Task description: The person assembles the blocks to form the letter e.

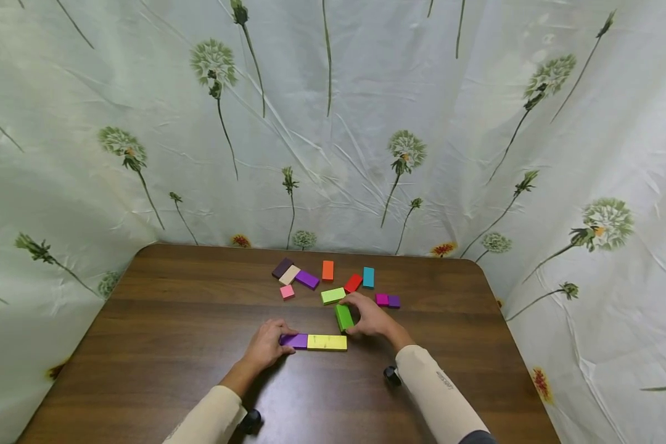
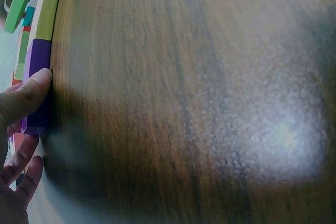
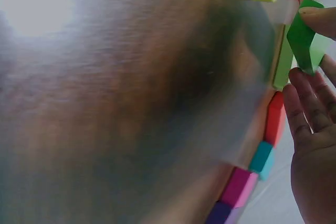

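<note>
My left hand point(image 1: 266, 344) grips the left part of a purple block point(image 1: 295, 341), the thumb on its near side. End to end with that block, on its right, lies a longer yellow block point(image 1: 327, 343) with dark marks on top. My right hand point(image 1: 372, 317) pinches a green block point(image 1: 343, 317) between thumb and fingers, above and behind the yellow block's right end. In the right wrist view the green block point(image 3: 304, 38) is tilted and held off the table. A light green block point(image 1: 333, 296) lies just behind it.
Farther back on the wooden table point(image 1: 189, 308) lie several loose blocks: orange point(image 1: 328, 271), red point(image 1: 353, 283), teal point(image 1: 369, 277), pink point(image 1: 287, 292), magenta point(image 1: 382, 300) and others. A dandelion-patterned curtain point(image 1: 344, 135) hangs behind the table's far edge.
</note>
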`<state>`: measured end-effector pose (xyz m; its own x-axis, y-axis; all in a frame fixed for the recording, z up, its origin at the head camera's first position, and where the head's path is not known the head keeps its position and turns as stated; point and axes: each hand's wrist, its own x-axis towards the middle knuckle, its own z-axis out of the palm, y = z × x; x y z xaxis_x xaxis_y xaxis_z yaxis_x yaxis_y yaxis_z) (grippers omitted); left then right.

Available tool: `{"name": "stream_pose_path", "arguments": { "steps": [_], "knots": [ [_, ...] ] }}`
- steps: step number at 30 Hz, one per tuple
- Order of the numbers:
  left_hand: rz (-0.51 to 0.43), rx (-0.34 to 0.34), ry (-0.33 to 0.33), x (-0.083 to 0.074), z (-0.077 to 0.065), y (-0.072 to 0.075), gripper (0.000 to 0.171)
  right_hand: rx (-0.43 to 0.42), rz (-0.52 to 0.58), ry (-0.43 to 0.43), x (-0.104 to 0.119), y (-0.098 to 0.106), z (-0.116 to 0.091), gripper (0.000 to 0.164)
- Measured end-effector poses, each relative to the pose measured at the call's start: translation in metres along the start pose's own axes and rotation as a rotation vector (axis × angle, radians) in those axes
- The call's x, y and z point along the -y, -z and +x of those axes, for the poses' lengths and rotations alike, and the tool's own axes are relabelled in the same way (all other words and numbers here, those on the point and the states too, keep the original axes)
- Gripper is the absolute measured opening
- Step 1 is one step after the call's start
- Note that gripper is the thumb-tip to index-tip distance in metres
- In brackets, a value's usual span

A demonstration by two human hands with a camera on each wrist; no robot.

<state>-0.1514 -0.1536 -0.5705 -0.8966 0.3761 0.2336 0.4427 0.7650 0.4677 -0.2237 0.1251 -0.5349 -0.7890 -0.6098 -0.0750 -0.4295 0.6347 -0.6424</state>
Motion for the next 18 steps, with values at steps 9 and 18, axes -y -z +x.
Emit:
{"name": "stream_pose_path", "arguments": {
  "steps": [9,18],
  "knots": [
    [-0.007,0.005,0.037,0.0,-0.001,-0.002,0.035,-0.003,0.012,-0.003,-0.013,-0.005,-0.013,0.06],
    [-0.003,0.017,0.053,0.0,0.0,-0.002,0.034,-0.026,0.009,-0.011,-0.017,-0.013,-0.018,0.062]
  ]
}}
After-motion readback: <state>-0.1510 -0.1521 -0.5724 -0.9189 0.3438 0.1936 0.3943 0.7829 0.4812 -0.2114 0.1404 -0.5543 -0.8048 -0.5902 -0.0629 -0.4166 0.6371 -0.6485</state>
